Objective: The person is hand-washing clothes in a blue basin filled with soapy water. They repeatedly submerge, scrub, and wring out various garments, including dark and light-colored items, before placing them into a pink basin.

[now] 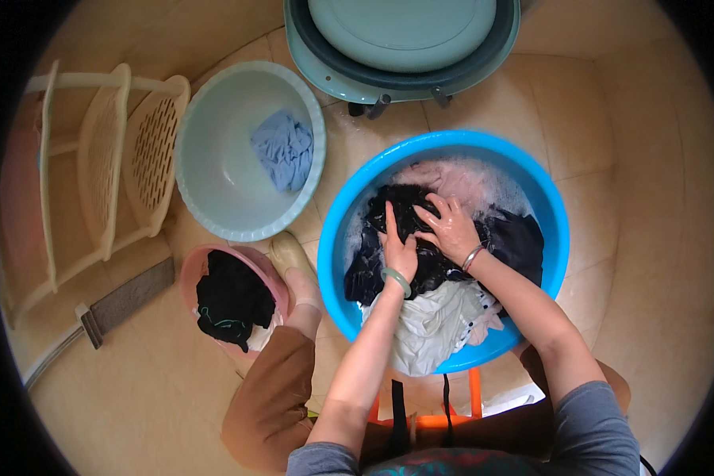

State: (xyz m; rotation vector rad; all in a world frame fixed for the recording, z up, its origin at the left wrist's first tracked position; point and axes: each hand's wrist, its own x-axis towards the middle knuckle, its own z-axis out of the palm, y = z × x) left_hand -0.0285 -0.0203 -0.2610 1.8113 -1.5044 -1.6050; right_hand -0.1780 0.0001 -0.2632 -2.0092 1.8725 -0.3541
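A blue tub [561, 238] of foamy water and wet laundry stands in front of me. Inside it, my left hand [398, 252] lies on a dark wet garment [401, 197], its index finger stretched forward. Close beside it, my right hand [454, 232] rests on the same dark cloth with fingers spread. The tips of some fingers sink into the folds. A pink cloth [452, 181] soaks at the far side among suds. White fabric [432, 325] bunches at the near side, partly over the rim. More dark cloth [520, 242] lies right of my right hand.
Left of the tub is a pale green basin [214, 159] with a light blue cloth [283, 151]. A pink basin [190, 278] holds black clothing [234, 289] by my left foot. Beyond stands a folded teal basin [404, 36]. A cream rack [115, 159] and a flat mop [131, 301] lie left.
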